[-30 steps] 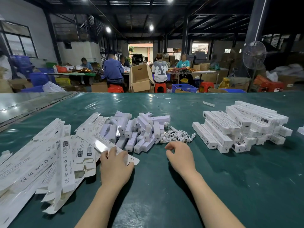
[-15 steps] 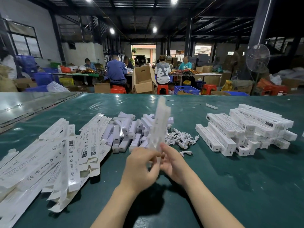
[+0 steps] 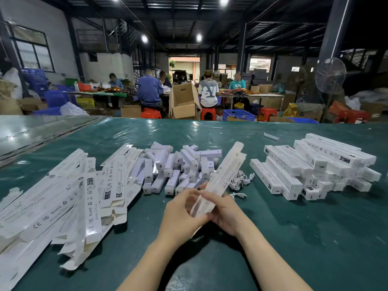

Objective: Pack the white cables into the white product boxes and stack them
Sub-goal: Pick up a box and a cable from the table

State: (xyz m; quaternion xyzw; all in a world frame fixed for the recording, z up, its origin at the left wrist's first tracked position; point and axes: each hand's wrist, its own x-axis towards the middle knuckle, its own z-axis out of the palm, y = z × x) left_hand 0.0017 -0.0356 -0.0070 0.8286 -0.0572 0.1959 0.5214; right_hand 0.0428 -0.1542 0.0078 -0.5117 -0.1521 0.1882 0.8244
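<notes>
Since half a second ago the long white box (image 3: 220, 179) has tipped from nearly upright to a slant. Its far end now leans away and to the right, and both hands sit closer together round its near end.

At the far left, a loose heap of flattened cartons (image 3: 63, 206) lies spread over the green table (image 3: 294, 238), their printed sides up. Just right of it is a jumble of short white bars (image 3: 178, 164), piled across one another.

In front of that pile the left hand (image 3: 182, 215) grips the near end of the box, its fingers curled in and its thumb pressed against the box's lower edge. The right hand (image 3: 226, 213) meets it from the other side, its fingers wrapped over the box's top face. The box is clear of the table.

Beyond the right hand, a small tangle of white cables (image 3: 239, 179) lies on the table, partly hidden by the box. One loose cable (image 3: 238, 195) lies nearer the hand.

Further right, well apart from the hands, closed boxes (image 3: 310, 164) are stacked in crossed layers. A white strip (image 3: 271, 136) lies alone behind them.

Across the hall, people sit at work tables beside an open cardboard carton (image 3: 183, 101), and a standing fan (image 3: 330, 75) is at the right.
</notes>
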